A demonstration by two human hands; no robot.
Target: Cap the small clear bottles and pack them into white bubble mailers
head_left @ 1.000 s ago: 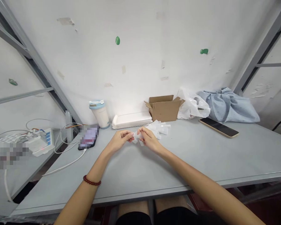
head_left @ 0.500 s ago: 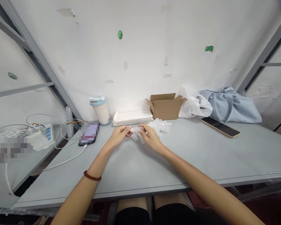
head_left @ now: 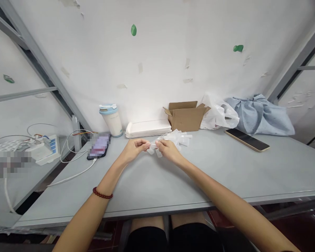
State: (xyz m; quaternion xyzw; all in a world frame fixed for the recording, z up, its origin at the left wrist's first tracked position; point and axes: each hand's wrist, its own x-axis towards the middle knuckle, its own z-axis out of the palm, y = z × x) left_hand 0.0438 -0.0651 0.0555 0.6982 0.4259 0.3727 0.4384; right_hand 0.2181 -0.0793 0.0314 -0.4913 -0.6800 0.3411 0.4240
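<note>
My left hand (head_left: 134,149) and my right hand (head_left: 168,149) are close together above the grey table, each with thumb and fingers pinched. Between their fingertips is a small translucent piece (head_left: 153,144), mostly covered by the fingers; its exact kind is too small to make out. Just beyond and below the hands lies a loose heap of whitish, translucent plastic pieces (head_left: 184,139), some shaped like short tubes or small sleeves. My right hand hides part of this heap.
Behind the hands are a stack of white flat packs (head_left: 149,128) and an open cardboard box (head_left: 187,119). A lidded cup (head_left: 113,122) and a charging phone (head_left: 99,145) stand left. Rightward are a white plastic bag (head_left: 217,113), a blue cloth bundle (head_left: 262,117) and another phone (head_left: 246,139).
The fingers of both hands have closed further around the small piece, so less of it shows. My view has tipped slightly downward. The heap lies as before.
</note>
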